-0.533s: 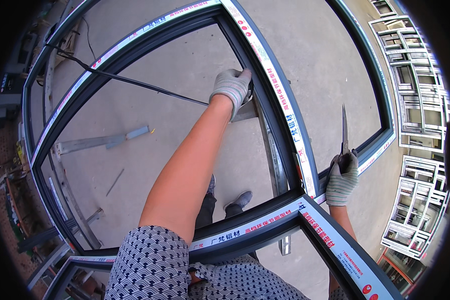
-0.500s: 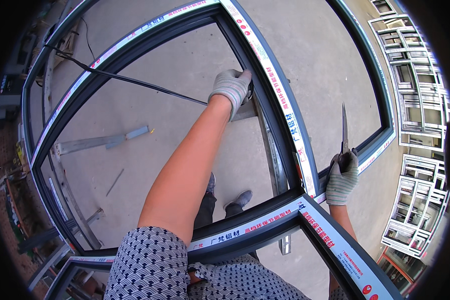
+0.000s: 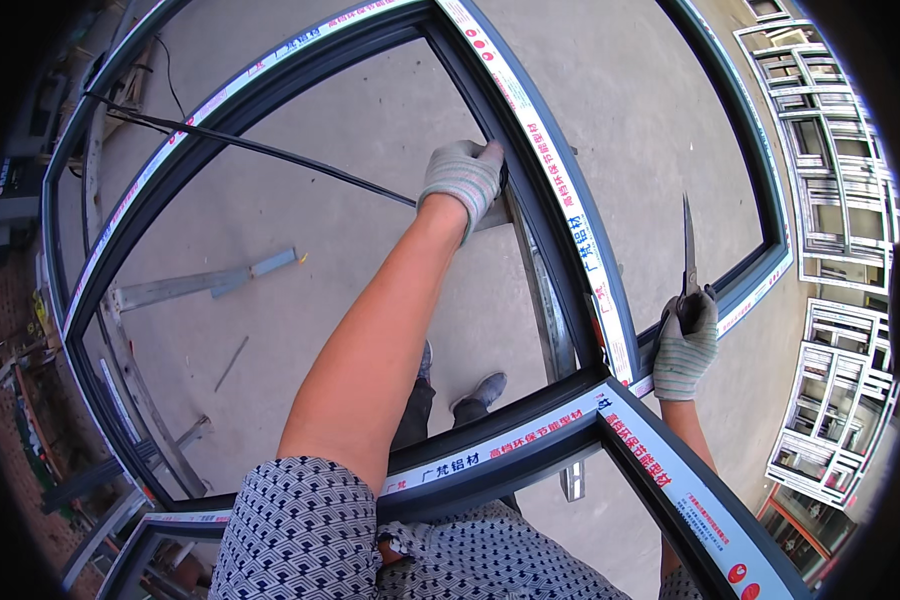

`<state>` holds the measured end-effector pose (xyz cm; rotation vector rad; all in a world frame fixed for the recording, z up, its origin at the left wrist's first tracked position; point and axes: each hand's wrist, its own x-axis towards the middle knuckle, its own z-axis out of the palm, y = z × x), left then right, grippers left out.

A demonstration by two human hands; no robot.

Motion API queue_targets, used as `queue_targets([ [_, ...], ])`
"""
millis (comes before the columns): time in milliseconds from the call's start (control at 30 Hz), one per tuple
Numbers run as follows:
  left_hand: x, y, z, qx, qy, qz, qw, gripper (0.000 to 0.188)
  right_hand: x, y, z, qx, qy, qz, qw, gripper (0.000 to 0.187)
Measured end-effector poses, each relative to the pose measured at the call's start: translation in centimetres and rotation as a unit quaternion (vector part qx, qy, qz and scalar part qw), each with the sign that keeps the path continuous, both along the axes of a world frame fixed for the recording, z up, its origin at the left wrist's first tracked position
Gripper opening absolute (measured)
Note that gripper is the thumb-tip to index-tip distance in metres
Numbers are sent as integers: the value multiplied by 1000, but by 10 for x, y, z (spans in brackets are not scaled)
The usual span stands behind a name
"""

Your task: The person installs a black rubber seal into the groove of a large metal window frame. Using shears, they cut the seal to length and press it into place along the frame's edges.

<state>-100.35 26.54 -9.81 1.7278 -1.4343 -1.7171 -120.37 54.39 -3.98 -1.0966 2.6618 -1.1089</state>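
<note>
The black rubber gasket strip [image 3: 270, 150] runs from the far left corner of the frame across the open pane to your left hand [image 3: 462, 180], where its end meets the inner edge of the central mullion [image 3: 545, 190]. It hangs free in a long, nearly taut line over the concrete floor [image 3: 300, 230], so judge it light, limp and springy: it will likely sag or twist if you hold it far from the groove. Take it close to the point where it enters the channel, pinching it flat rather than pulling lengthwise, since rubber of this kind probably stretches and creeps back.

Your left hand, in a grey knit glove, has its fingers curled closed on the strip's end and pressed against the mullion. Your right hand [image 3: 684, 345], gloved the same, is clenched around the handles of a pair of scissors [image 3: 688, 255], blades together and pointing up and away from you, resting near the frame's right rail.

The dark grey aluminium window frame [image 3: 510, 455] lies in front of your body, its faces covered in white protective film with coloured print. It looks stiff and sharp-edged. Loose metal bars [image 3: 205, 285] lie on the floor below, and stacked white window frames [image 3: 835, 200] stand at the right.
</note>
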Motion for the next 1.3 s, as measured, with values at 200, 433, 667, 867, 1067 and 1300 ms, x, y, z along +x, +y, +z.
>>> queue_targets([
  [200, -10, 9, -14, -87, -42, 35, 995, 44, 1, -2, 1, -15, -16, 2, 1000, 33],
  [433, -4, 21, -2, -59, -35, -15, 998, 43, -6, 5, -5, -21, -28, -3, 999, 34],
  [667, -11, 30, -4, -90, -34, 52, 994, 42, -8, 5, -7, -18, -61, -3, 998, 31],
  [867, 0, 38, -5, -133, -45, -1, 990, 41, -20, 13, -23, -55, -84, 13, 995, 34],
  [1067, -4, 42, 8, -106, -65, 15, 992, 42, -20, 14, -20, -39, -65, 27, 997, 35],
  [1300, 27, 39, 23, -132, -103, -137, 976, 52, -29, 23, -25, -51, -88, -5, 995, 35],
])
